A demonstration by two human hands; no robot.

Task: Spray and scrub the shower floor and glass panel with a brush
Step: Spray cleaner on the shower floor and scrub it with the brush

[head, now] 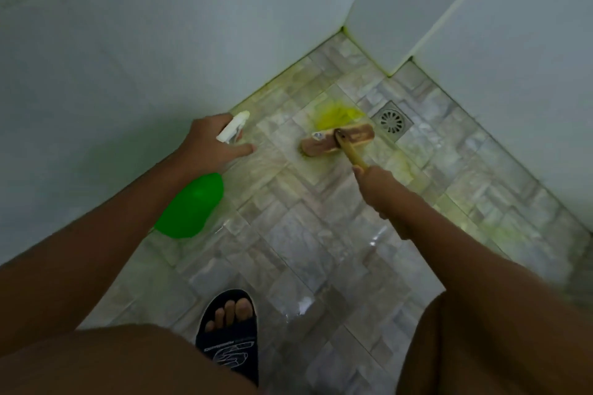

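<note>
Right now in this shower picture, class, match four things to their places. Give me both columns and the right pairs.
Things:
1. spray bottle
2. brush
3. drain
4. sandal

Places:
A. on the foot at the bottom
B. in the left hand
C. set in the floor beside the brush head
D. held by its handle in the right hand

Pairs: 1-B, 2-D, 3-C, 4-A

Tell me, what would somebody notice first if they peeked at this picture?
Probably the bright green spray bottle, held by its white trigger top in the left hand near the wall. Next comes the splash of yellow-green cleaner on the floor tiles, right beside the round drain. The wooden brush sits at the edge of that splash, its handle gripped by the right hand.
</note>
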